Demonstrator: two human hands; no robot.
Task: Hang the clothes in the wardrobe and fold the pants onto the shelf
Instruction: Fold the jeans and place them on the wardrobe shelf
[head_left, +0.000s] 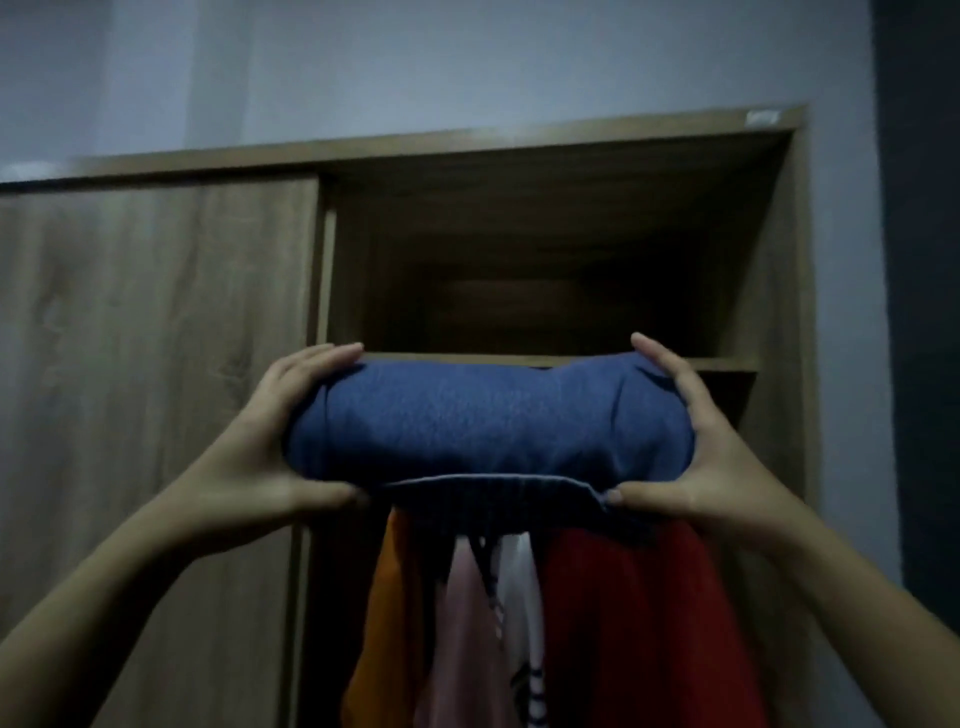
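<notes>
Folded blue pants (483, 421) are held up in front of the wardrobe's upper shelf (727, 364), level with its front edge. My left hand (275, 441) grips the bundle's left end, fingers on top and thumb below. My right hand (696, 441) clamps the right end the same way. A waistband and a drawstring hang under the bundle. Below, on the rail, hang an orange garment (384, 613), a pink one (462, 649), a white one (519, 597) and a red one (639, 623).
The wooden wardrobe has its sliding door (156, 364) covering the left half. The upper compartment (545, 270) behind the pants is dark and looks empty. A pale wall (415, 62) rises above, with a dark strip (924, 312) at the right.
</notes>
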